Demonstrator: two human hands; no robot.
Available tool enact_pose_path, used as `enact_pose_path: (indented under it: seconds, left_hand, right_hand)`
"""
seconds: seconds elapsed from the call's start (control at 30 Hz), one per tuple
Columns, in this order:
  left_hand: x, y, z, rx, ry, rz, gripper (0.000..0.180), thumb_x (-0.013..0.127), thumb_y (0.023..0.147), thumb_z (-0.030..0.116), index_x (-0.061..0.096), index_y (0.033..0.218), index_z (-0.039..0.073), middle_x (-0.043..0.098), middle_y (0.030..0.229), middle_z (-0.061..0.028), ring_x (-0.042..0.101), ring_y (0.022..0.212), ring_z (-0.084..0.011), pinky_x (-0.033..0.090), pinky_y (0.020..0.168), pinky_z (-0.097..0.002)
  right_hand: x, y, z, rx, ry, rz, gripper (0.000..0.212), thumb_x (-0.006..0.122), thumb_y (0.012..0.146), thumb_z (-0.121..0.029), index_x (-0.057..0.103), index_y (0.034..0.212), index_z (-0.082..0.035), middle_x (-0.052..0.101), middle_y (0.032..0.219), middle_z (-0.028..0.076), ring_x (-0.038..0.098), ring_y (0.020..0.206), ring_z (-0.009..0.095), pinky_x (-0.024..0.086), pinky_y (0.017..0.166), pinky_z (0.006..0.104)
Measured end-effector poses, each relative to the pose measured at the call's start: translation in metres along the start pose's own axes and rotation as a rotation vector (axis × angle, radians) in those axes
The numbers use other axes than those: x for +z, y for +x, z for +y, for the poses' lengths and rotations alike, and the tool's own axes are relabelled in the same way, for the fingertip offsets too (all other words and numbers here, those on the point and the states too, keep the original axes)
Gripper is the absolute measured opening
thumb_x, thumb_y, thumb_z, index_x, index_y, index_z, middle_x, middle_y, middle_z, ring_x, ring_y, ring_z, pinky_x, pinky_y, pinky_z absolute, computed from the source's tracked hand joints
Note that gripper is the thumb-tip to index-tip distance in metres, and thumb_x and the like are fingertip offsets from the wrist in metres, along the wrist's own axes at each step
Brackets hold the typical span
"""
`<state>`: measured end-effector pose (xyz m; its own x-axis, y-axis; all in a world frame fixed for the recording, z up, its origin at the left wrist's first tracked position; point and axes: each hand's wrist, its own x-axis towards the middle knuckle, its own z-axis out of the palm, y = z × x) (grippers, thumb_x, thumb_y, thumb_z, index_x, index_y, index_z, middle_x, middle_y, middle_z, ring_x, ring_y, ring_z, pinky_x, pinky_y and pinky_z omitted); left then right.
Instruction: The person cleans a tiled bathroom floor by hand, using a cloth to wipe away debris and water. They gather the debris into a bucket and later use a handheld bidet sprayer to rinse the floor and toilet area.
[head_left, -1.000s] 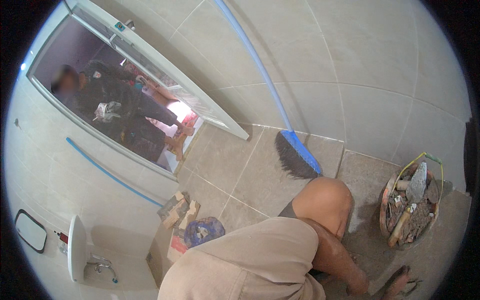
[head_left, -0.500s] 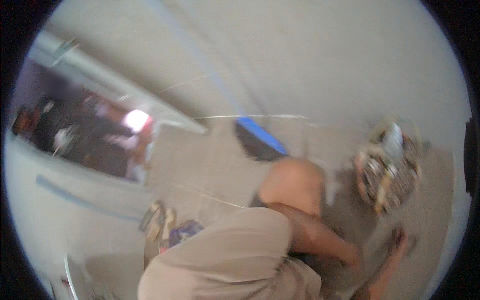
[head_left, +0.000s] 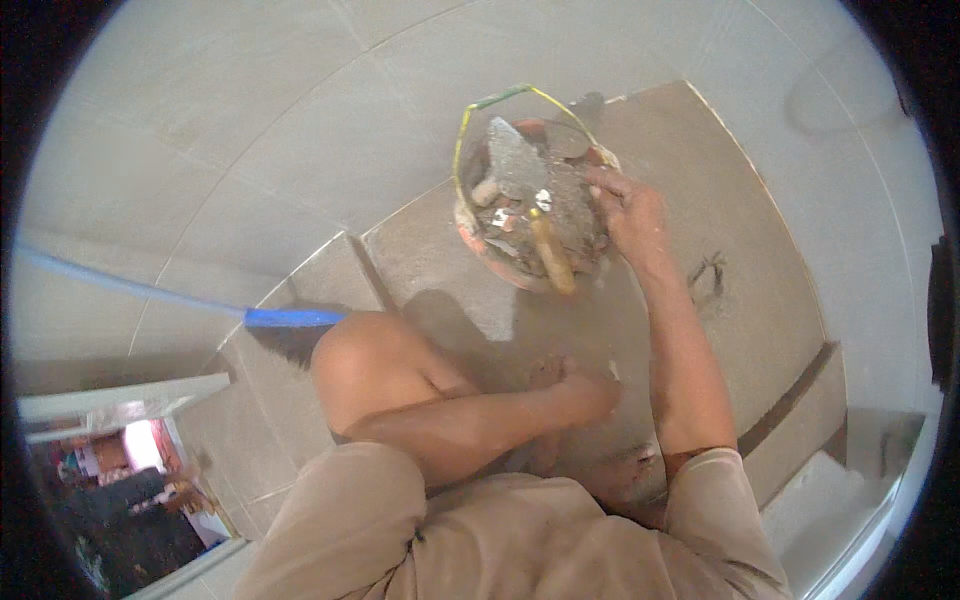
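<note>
A round bucket (head_left: pixel 487 252) with a reddish rim and a raised yellow-green handle stands on the tiled floor in front of me. It is heaped with grey rubble. A pointed grey slab (head_left: pixel 514 160) sticks up from it, and a tool with a yellow-brown grip (head_left: pixel 552 255) lies across its near side. My right hand (head_left: pixel 630 212) reaches to the bucket's right side, fingers stretched over the rim and rubble. My left hand (head_left: pixel 592 396) is low between my legs near the floor. Its fingers are hidden, and a small pale bit shows beside it.
A blue broom (head_left: pixel 292 318) leans against the wall at left. To the bucket's right lies a dark forked thing (head_left: pixel 708 278) on the floor. A raised tiled edge (head_left: pixel 795 425) runs at lower right. At lower left a doorway (head_left: pixel 125 490) shows a cluttered room.
My view has swung right, so the bucket now sits near the middle. My right hand has risen from near the floor to the bucket's side, and my left forearm now reaches between my legs.
</note>
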<state>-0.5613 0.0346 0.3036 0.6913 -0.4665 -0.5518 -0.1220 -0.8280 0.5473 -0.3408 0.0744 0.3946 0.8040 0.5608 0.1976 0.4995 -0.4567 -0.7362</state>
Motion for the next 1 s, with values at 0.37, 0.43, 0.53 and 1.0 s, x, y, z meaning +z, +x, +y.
enact_pose_path:
  seconds: [0.37, 0.43, 0.53, 1.0]
  left_hand:
    - [-0.004, -0.009, -0.021, -0.069, -0.043, -0.007, 0.036, 0.065, 0.095, 0.031, 0.067, 0.123, 0.008, 0.071, 0.121, -0.0220, 0.061, 0.118, -0.0516, 0.046, 0.098, -0.0674]
    - [-0.006, -0.014, -0.015, -0.055, 0.000, -0.017, 0.038, 0.066, 0.095, 0.033, 0.067, 0.123, 0.007, 0.070, 0.122, -0.0233, 0.057, 0.119, -0.0561, 0.043, 0.102, -0.0682]
    - [0.013, -0.012, -0.017, -0.061, -0.043, 0.151, 0.041, 0.066, 0.096, 0.036, 0.067, 0.124, 0.006, 0.069, 0.122, -0.0244, 0.053, 0.123, -0.0575, 0.040, 0.104, -0.0679]
    - [0.031, 0.002, -0.025, 0.006, -0.035, 0.175, 0.040, 0.068, 0.094, 0.031, 0.068, 0.122, 0.003, 0.069, 0.120, -0.0215, 0.070, 0.109, -0.0389, 0.051, 0.098, -0.0539]
  right_hand:
    - [0.007, -0.181, 0.217, 0.406, -0.453, 0.065, 0.033, 0.062, 0.094, -0.014, 0.071, 0.124, -0.004, 0.070, 0.117, 0.024, 0.067, 0.110, 0.039, 0.051, 0.095, 0.0468]
    - [0.032, -0.241, 0.203, 0.209, -0.310, -0.032, 0.045, 0.062, 0.091, -0.017, 0.063, 0.134, -0.003, 0.062, 0.135, 0.025, 0.057, 0.127, 0.044, 0.044, 0.108, 0.0496]
    - [0.071, -0.287, 0.187, -0.143, -0.283, -0.496, 0.049, 0.057, 0.098, -0.026, 0.058, 0.145, -0.011, 0.045, 0.159, 0.016, 0.035, 0.151, 0.040, 0.028, 0.125, 0.0516]
    - [0.096, -0.207, 0.157, -0.294, -0.715, -0.461, 0.062, 0.053, 0.100, -0.036, 0.040, 0.160, -0.024, 0.034, 0.167, 0.000, 0.023, 0.157, 0.033, 0.016, 0.121, 0.0700]
